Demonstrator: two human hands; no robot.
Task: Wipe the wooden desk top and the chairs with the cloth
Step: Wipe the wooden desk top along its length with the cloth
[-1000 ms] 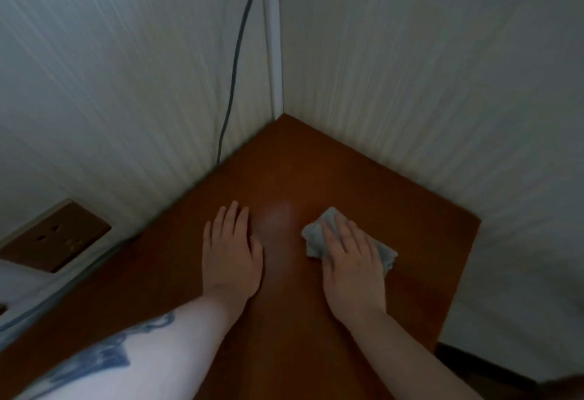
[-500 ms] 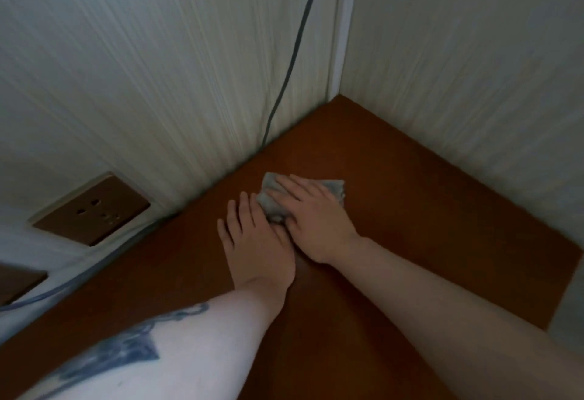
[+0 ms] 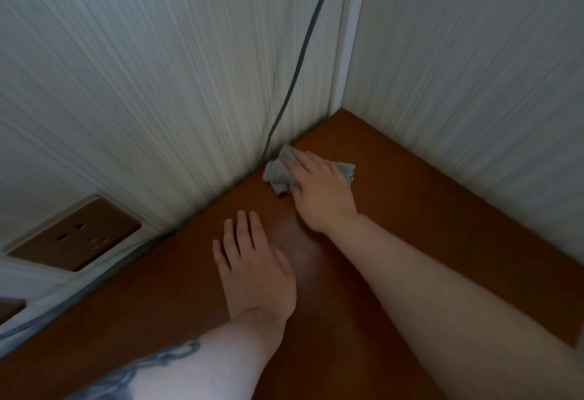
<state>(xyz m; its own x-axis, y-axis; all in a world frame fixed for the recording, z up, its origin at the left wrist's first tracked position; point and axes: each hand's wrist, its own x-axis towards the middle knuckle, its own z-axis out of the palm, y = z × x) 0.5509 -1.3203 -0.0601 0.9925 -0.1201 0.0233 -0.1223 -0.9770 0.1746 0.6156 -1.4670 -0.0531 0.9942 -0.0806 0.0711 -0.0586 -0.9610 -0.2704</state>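
The cloth (image 3: 279, 175) is pressed flat under the spread right hand (image 3: 319, 192) at the desk's (image 3: 442, 210) back edge, touching the cable (image 3: 295, 77). The cable could be snagged. The left hand (image 3: 252, 267) lies flat, spread.

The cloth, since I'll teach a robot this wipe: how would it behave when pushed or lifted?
The cloth lies crumpled under the right hand, so it is probably floppy and would droop if lifted. It looks thin, likely light. Pushed over the smooth desk top it should slide, perhaps bunching against the wall.

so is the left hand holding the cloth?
No, the left hand lies flat on the bare desk top; the right hand presses the cloth.
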